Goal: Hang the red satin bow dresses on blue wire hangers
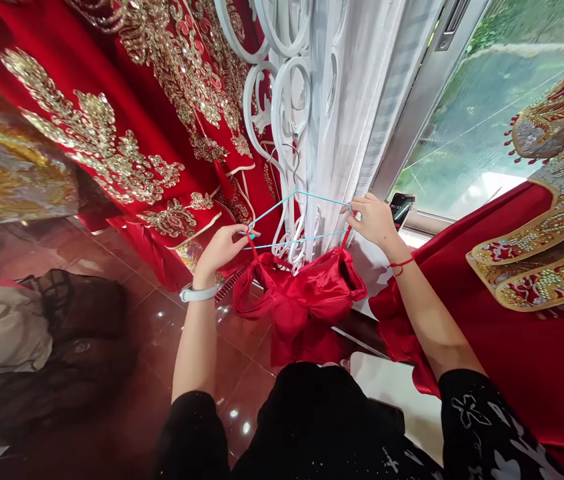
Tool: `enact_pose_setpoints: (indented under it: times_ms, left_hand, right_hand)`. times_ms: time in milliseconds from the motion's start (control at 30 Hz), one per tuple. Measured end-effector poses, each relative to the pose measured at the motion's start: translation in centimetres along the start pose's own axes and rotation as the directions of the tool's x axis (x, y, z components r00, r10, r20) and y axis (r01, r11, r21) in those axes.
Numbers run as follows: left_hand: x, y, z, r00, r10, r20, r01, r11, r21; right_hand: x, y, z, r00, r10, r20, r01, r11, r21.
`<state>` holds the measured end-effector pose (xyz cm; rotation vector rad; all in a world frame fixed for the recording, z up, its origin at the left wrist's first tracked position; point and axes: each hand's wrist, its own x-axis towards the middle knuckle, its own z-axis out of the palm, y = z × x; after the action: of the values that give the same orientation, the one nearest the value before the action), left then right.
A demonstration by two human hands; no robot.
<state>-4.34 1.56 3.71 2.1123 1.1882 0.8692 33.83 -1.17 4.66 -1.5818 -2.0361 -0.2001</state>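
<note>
Pinched straps (347, 237) on the hanger (322, 197) with left hand (227, 245) and right hand (373, 219); probably needed level tension, without twisting garment (307, 290).

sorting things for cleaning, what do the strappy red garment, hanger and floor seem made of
Strappy red garment: probably satin-like fabric, given its folds and sheen; fibre unclear. Hanger: perhaps plastic-coated wire, being thin, blue and smooth-looking. Floor: likely glossy tile, with joint lines and reflections.

Right of center, the right hand (373, 219) partly hides a phone (402, 209), while a beaded garment (537, 287) runs off the frame's right edge, a beige bundle (7, 327) its left.
</note>
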Motion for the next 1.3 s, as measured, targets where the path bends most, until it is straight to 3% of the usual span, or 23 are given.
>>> enact_pose_setpoints:
  times_ms: [100, 200, 233, 300, 333, 400, 433, 467, 500, 533, 567, 633, 700, 767, 900, 1033, 1167, 1300]
  left_hand:
    - [0.0, -0.1, 0.5, 1.000, 0.011, -0.026, -0.007, 0.990, 0.138]
    - [-0.7, -0.7, 1.5, 0.989, 0.004, -0.148, 0.026, 0.980, 0.199]
    - [-1.1, -0.9, 2.0, 0.977, 0.021, -0.213, 0.024, 0.978, 0.207]
    - [-2.2, -1.3, 3.4, 0.914, 0.085, -0.397, -0.003, 0.979, 0.202]
    - [-3.1, -1.3, 4.1, 0.850, 0.116, -0.513, -0.017, 0.981, 0.195]
    - [-5.6, -1.3, 5.7, 0.717, 0.154, -0.680, -0.022, 0.980, 0.200]
    - [-7.1, -1.2, 6.5, 0.690, 0.169, -0.704, -0.014, 0.975, 0.220]
    - [-8.8, -1.1, 7.2, 0.740, 0.190, -0.646, -0.013, 0.963, 0.268]
    - [-10.4, -1.0, 7.8, 0.826, 0.205, -0.525, -0.032, 0.947, 0.320]
    - [-12.0, -1.0, 8.3, 0.907, 0.196, -0.372, -0.058, 0.935, 0.351]
    - [-13.4, -1.1, 8.6, 0.963, 0.173, -0.207, -0.089, 0.928, 0.362]
    - [-15.5, -1.7, 8.8, 0.993, 0.109, 0.051, -0.120, 0.929, 0.350]
    - [-16.7, -2.5, 8.2, 0.988, 0.065, 0.137, -0.108, 0.937, 0.332]
    - [-17.1, -3.2, 7.1, 0.996, 0.053, 0.077, -0.075, 0.947, 0.311]
    - [-16.1, -3.2, 5.4, 0.978, 0.048, -0.204, 0.001, 0.972, 0.236]
    - [-13.8, -2.6, 5.2, 0.851, -0.069, -0.521, 0.098, 0.995, 0.028]
    - [-12.1, -2.4, 4.7, 0.794, -0.205, -0.573, 0.073, 0.967, -0.246]
    - [-10.5, -1.1, 3.4, 0.683, -0.226, -0.695, 0.035, 0.960, -0.278]
  right_hand:
    - [-1.3, -1.0, 1.7, 0.971, 0.077, -0.225, -0.057, 0.994, 0.093]
    - [-2.6, -4.5, 5.3, 0.836, 0.275, -0.475, -0.144, 0.945, 0.295]
    - [-2.8, -6.2, 6.6, 0.830, 0.298, -0.471, -0.115, 0.919, 0.378]
    - [-2.7, -9.9, 9.1, 0.932, 0.181, -0.315, 0.007, 0.858, 0.513]
    - [-2.4, -11.7, 10.1, 0.974, 0.087, -0.209, 0.046, 0.829, 0.557]
    - [-1.7, -14.6, 11.5, 0.998, -0.055, -0.019, 0.055, 0.797, 0.602]
    - [-1.3, -15.6, 11.9, 0.996, -0.078, 0.043, 0.037, 0.797, 0.603]
    - [-1.0, -16.3, 12.1, 0.994, -0.074, 0.080, 0.012, 0.803, 0.595]
    - [-0.8, -16.8, 12.2, 0.994, -0.055, 0.098, -0.013, 0.812, 0.584]
    - [-0.8, -17.0, 12.3, 0.994, -0.030, 0.102, -0.034, 0.819, 0.573]
    - [-0.8, -17.1, 12.3, 0.995, -0.007, 0.100, -0.051, 0.824, 0.564]
    - [-1.0, -17.1, 12.3, 0.996, 0.026, 0.091, -0.072, 0.828, 0.557]
    - [-1.3, -17.1, 12.5, 0.996, 0.048, 0.078, -0.084, 0.829, 0.554]
    - [-1.7, -17.2, 12.6, 0.995, 0.072, 0.064, -0.095, 0.834, 0.544]
    - [-2.2, -17.4, 12.8, 0.993, 0.104, 0.054, -0.117, 0.843, 0.525]
    - [-2.7, -17.3, 12.5, 0.994, 0.101, 0.042, -0.108, 0.847, 0.521]
    - [-3.1, -17.1, 12.0, 0.994, 0.102, 0.038, -0.107, 0.854, 0.510]
    - [-3.5, -17.0, 11.7, 0.994, 0.104, 0.032, -0.106, 0.857, 0.505]
